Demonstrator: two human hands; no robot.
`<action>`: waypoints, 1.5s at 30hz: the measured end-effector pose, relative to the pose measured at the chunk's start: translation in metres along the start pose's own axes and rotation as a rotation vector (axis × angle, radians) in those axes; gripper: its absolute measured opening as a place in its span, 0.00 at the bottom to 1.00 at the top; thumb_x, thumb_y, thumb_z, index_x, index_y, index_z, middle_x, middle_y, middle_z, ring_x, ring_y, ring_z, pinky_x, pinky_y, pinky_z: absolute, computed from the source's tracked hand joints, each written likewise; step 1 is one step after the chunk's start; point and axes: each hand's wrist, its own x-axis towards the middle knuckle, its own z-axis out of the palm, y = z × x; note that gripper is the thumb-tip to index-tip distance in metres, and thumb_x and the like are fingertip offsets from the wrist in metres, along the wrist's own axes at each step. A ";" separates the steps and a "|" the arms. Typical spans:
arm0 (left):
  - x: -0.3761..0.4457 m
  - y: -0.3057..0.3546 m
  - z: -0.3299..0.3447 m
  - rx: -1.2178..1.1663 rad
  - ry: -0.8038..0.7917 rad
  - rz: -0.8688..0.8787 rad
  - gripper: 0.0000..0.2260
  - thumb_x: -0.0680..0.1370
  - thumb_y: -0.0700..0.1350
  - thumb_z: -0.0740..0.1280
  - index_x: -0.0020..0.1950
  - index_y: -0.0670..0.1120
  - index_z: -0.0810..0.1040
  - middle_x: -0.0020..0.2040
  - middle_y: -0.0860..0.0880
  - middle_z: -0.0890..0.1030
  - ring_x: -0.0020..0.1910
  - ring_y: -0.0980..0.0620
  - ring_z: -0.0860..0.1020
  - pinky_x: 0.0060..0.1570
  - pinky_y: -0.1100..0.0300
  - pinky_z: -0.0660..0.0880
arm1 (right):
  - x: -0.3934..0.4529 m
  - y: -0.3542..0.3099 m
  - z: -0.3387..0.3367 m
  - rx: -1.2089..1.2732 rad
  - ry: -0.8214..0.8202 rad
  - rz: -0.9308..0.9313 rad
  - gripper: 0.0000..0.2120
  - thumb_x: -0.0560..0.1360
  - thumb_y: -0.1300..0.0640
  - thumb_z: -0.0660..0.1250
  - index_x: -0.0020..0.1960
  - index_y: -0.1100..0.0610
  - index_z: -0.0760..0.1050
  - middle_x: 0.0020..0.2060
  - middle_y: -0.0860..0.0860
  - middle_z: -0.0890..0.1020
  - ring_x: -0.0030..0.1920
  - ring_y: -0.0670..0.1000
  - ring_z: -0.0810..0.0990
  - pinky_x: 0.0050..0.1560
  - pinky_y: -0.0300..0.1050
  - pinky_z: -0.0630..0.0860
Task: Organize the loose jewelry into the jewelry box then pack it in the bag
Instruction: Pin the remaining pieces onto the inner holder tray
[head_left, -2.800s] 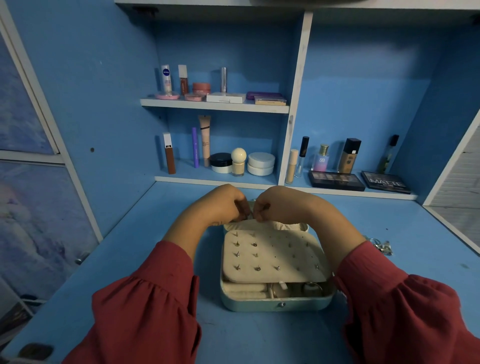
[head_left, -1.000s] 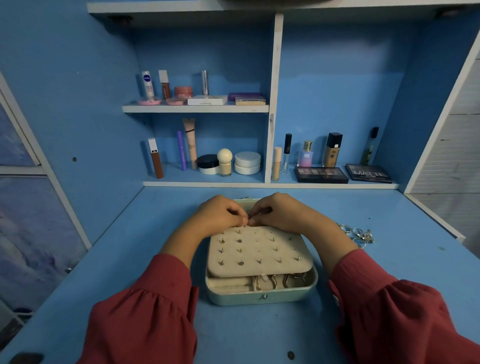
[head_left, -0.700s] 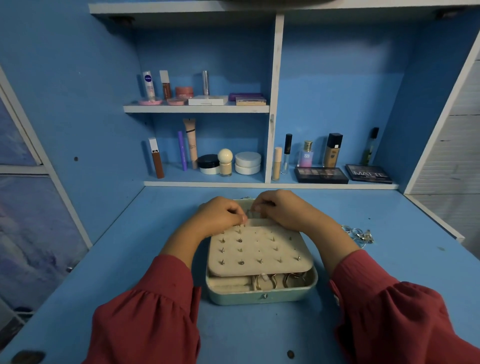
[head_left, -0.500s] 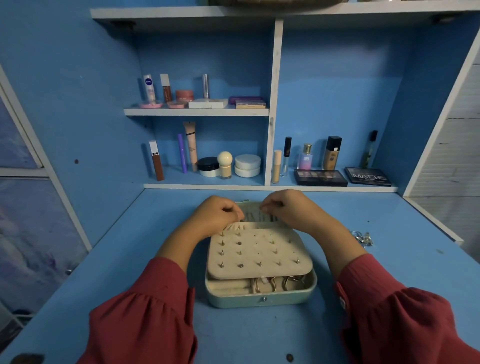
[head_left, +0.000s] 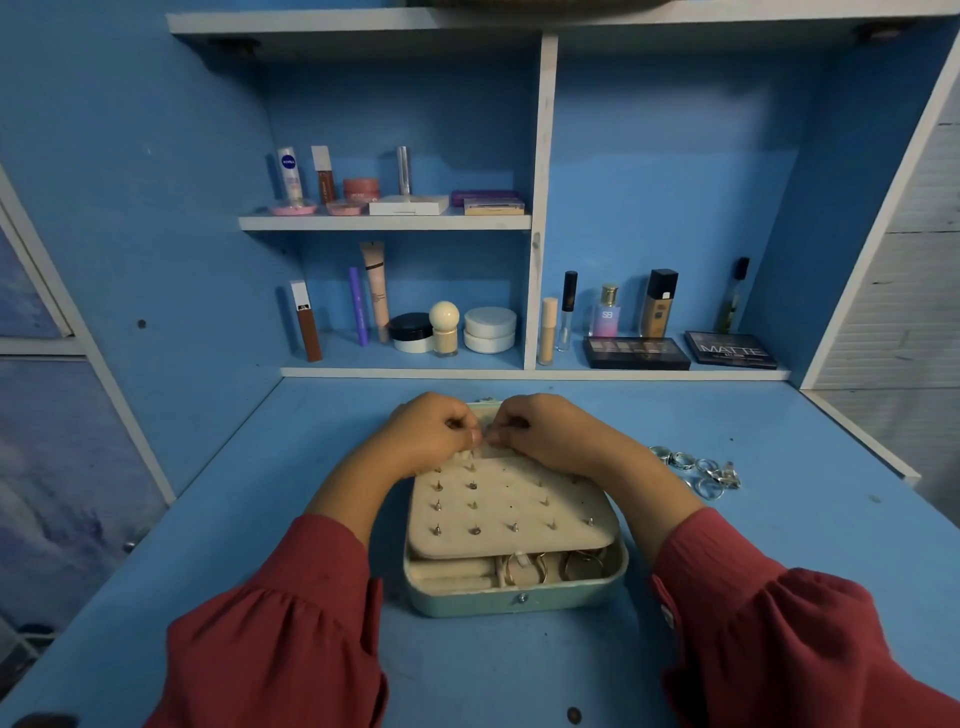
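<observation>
Pinching at something tiny with both hands, I have my left hand (head_left: 426, 434) and right hand (head_left: 545, 431) curled fingertip to fingertip over the far edge of the jewelry box (head_left: 514, 597), at twelve o'clock from its middle. What sits between my fingertips is too small to make out; I judge it an earring or its backing, going onto the cream stud panel (head_left: 511, 512).

That panel already carries several studs in rows, though some holes toward its three o'clock side look bare. Below it, at six o'clock, the open tray shows gold rings (head_left: 527, 569) seated in their slots. So I judge the sorting well under way but not finished: a cluster of silver rings (head_left: 696, 470) lies loose on the blue desk (head_left: 260, 493), near the box at its two o'clock. The box is yet to be shut, and I see no bag anywhere.

Cosmetics line the shelves (head_left: 384, 222) at twelve o'clock, well apart from my work. Nothing blocks the loose rings, though my right forearm lies between them and the box.
</observation>
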 end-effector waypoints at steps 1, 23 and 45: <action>0.000 0.001 0.000 0.004 -0.001 -0.012 0.07 0.76 0.45 0.69 0.38 0.52 0.80 0.36 0.53 0.80 0.41 0.51 0.77 0.47 0.53 0.76 | 0.000 0.000 0.000 -0.017 -0.002 0.011 0.06 0.77 0.49 0.64 0.48 0.50 0.77 0.46 0.48 0.79 0.48 0.50 0.76 0.49 0.44 0.73; -0.008 -0.010 -0.020 0.212 0.020 0.006 0.08 0.74 0.55 0.70 0.47 0.53 0.85 0.44 0.57 0.76 0.57 0.48 0.68 0.62 0.48 0.68 | -0.002 0.034 -0.012 -0.065 0.085 0.015 0.15 0.74 0.46 0.68 0.43 0.58 0.83 0.42 0.59 0.80 0.46 0.57 0.78 0.50 0.53 0.76; -0.004 -0.006 -0.008 0.118 0.075 0.120 0.07 0.77 0.50 0.67 0.54 0.56 0.82 0.54 0.57 0.76 0.59 0.53 0.65 0.65 0.51 0.64 | -0.003 0.027 -0.016 -0.041 0.247 0.010 0.11 0.78 0.54 0.63 0.56 0.50 0.82 0.50 0.50 0.77 0.53 0.49 0.75 0.57 0.45 0.73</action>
